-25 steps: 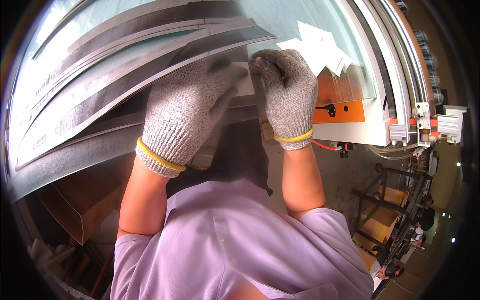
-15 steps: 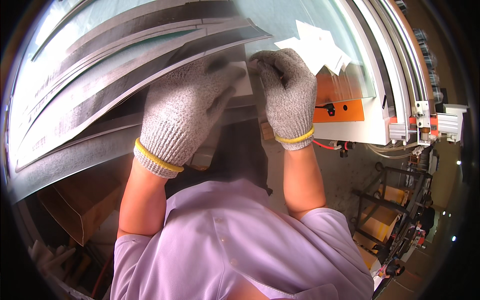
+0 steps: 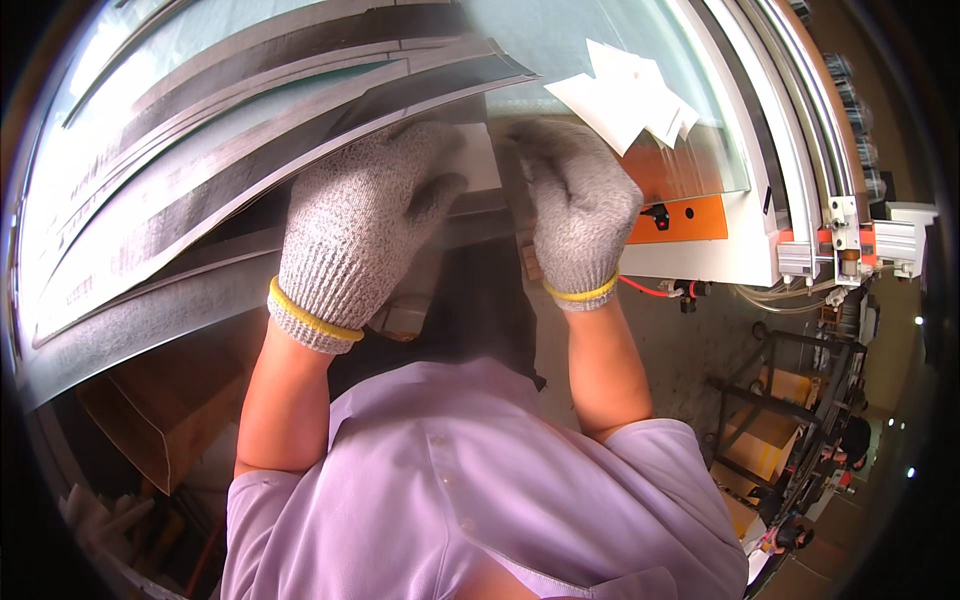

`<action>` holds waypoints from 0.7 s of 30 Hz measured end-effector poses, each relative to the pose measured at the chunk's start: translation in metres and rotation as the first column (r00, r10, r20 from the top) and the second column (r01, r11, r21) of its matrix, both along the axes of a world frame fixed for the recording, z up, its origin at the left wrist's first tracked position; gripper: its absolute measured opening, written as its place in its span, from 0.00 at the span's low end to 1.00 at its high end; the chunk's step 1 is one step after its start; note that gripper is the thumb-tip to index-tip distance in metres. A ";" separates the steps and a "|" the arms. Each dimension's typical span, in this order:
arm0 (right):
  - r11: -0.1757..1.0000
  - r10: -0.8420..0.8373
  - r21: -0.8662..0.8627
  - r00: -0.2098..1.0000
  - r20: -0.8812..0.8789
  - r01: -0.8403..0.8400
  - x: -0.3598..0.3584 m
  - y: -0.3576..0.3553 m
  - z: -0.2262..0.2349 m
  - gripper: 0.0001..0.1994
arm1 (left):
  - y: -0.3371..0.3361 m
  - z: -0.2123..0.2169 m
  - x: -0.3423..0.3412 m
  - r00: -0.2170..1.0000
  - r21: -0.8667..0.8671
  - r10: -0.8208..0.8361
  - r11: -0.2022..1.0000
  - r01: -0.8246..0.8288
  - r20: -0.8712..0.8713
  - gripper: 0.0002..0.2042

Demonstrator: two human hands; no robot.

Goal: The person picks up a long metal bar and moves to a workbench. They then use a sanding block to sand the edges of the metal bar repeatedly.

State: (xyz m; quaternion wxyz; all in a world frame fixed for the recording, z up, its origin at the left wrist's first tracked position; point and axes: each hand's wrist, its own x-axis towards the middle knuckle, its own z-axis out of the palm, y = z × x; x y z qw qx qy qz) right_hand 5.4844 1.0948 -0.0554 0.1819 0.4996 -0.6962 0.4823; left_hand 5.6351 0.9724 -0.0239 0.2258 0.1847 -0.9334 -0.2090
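Observation:
My left hand (image 3: pixel 355 215), in a grey knitted glove with a yellow cuff band, is at the near edge of a long dark-and-silver sheet (image 3: pixel 300 145). Its thumb stands apart from the blurred, shaded fingertips, so its grip is unclear. Just past those fingertips is a white flat piece (image 3: pixel 483 160), partly covered. To the right, my right hand (image 3: pixel 580 205) wears a matching glove. Its fingers are curled together and smeared at the tips; whatever they pinch cannot be made out. White paper pieces (image 3: pixel 620 95) lie on the glass surface (image 3: pixel 540 30) beyond it.
An orange panel (image 3: pixel 690 218) with a black switch sits on the white machine frame (image 3: pixel 710 255) at right. Metal rails (image 3: pixel 800 100) run along that side. A cardboard box (image 3: pixel 160 420) stands low at left, and a dark rack (image 3: pixel 765 400) with boxes at lower right.
My right hand has turned at the wrist, its knuckles shifting slightly right and nearer me. My left fingertips have drawn back a little from the white piece.

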 end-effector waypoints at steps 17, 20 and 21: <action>0.968 0.124 0.247 0.949 -0.291 -0.051 0.005 0.002 0.015 0.14 | 0.001 -0.012 -0.004 0.992 -0.066 0.122 0.990 -0.123 -0.018 0.30; 0.951 0.183 0.290 0.952 -0.244 -0.109 0.004 0.006 0.021 0.15 | 0.001 -0.010 -0.003 0.994 -0.051 0.110 0.993 -0.111 -0.009 0.31; 0.949 0.201 0.286 0.952 -0.230 -0.131 0.002 0.007 0.021 0.14 | 0.001 -0.010 -0.003 0.994 -0.055 0.111 0.992 -0.112 -0.017 0.30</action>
